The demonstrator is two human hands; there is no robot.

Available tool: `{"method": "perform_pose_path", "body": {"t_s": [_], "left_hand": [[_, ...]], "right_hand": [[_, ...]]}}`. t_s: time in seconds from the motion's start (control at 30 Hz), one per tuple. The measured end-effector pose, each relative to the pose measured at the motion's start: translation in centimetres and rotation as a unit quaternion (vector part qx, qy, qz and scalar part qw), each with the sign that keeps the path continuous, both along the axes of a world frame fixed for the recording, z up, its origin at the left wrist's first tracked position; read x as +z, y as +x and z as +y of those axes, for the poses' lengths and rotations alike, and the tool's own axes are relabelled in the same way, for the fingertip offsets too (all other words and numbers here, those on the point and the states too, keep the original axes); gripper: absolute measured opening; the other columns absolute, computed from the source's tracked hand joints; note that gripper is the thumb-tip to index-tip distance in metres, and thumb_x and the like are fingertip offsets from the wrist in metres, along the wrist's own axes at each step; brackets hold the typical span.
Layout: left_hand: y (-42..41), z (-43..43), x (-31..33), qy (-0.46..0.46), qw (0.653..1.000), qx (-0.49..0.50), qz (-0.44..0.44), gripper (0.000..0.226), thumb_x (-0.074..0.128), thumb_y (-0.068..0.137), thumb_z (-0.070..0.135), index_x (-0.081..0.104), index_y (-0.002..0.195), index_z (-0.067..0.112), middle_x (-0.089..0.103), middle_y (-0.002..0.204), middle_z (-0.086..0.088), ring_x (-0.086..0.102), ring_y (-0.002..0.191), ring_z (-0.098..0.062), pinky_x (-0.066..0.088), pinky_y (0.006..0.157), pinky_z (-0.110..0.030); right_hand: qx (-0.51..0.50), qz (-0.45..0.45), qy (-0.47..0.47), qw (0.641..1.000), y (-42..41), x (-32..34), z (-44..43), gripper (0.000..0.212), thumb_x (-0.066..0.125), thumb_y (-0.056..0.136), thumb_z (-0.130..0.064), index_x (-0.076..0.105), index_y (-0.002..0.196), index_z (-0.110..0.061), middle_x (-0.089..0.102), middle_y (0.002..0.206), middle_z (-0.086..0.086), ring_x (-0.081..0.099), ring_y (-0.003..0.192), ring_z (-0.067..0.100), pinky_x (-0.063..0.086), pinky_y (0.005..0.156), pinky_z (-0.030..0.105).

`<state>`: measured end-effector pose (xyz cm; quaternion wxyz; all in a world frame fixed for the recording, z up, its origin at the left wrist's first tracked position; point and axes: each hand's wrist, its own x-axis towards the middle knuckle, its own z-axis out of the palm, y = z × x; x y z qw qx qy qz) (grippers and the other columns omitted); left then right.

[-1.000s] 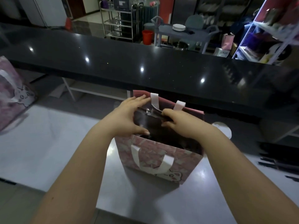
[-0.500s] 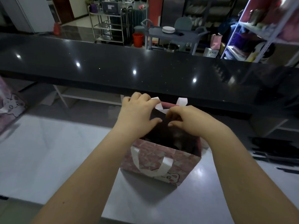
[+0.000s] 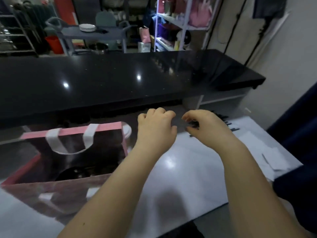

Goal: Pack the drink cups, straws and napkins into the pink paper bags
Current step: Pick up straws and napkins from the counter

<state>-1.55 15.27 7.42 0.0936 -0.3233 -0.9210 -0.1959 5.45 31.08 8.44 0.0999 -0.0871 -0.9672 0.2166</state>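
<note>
- Counter [image 3: 120,79], black and glossy, runs behind the pink paper bag [image 3: 109,126].
- White table [image 3: 188,177] carries the bag, which stands open at its left end, white handles drooping.
- Dark round cup lid [image 3: 75,174] shows inside the bag.
- Napkins [image 3: 257,148] lie far right of the bag.
- Left hand [image 3: 156,129] hovers just right of the bag, fingers loosely curled, holding nothing.
- Right hand [image 3: 205,126], beside it and apart, curls over black straws [image 3: 224,121]; whether it grips one is unclear.

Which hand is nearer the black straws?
The right hand: its fingertips are at the straws, while the left hand is nearer the bag.
</note>
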Motion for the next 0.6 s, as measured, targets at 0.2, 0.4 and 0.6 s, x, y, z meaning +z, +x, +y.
{"method": "perform_pose_path", "body": {"t_s": [0.2, 0.4, 0.6], "left_hand": [[3.2, 9.4, -3.7, -0.017, 0.996, -0.050, -0.073, 0.040, 0.054, 0.091, 0.036, 0.053, 0.130, 0.030, 0.056, 0.126, 0.003, 0.045, 0.119, -0.025, 0.034, 0.095, -0.042], [6.1, 18.7, -9.3, -0.060, 0.985, -0.061, -0.153, 0.041, 0.053, 0.091, 0.034, 0.052, 0.132, 0.028, 0.052, 0.134, 0.003, 0.040, 0.126, -0.023, 0.030, 0.100, -0.042], [10.0, 27.7, -14.3, -0.062, 0.983, -0.064, -0.162, 0.035, 0.053, 0.091, 0.035, 0.058, 0.125, 0.028, 0.059, 0.126, 0.005, 0.047, 0.120, -0.023, 0.034, 0.095, -0.039]], "right_hand": [[-0.054, -0.013, -0.007, 0.998, 5.3, -3.6, 7.9, 0.026, 0.070, 0.086, -0.024, 0.062, 0.111, -0.029, 0.060, 0.108, -0.016, 0.050, 0.104, 0.007, 0.048, 0.086, 0.032], [-0.096, -0.087, -0.039, 0.991, 10.3, -8.7, 16.8, 0.028, 0.066, 0.089, -0.027, 0.060, 0.116, -0.030, 0.059, 0.117, -0.016, 0.046, 0.114, 0.006, 0.042, 0.086, 0.025], [-0.129, -0.153, -0.074, 0.977, 14.4, -13.8, 26.4, 0.031, 0.066, 0.089, -0.026, 0.059, 0.119, -0.029, 0.058, 0.123, -0.011, 0.045, 0.117, 0.012, 0.045, 0.092, 0.033]]}}
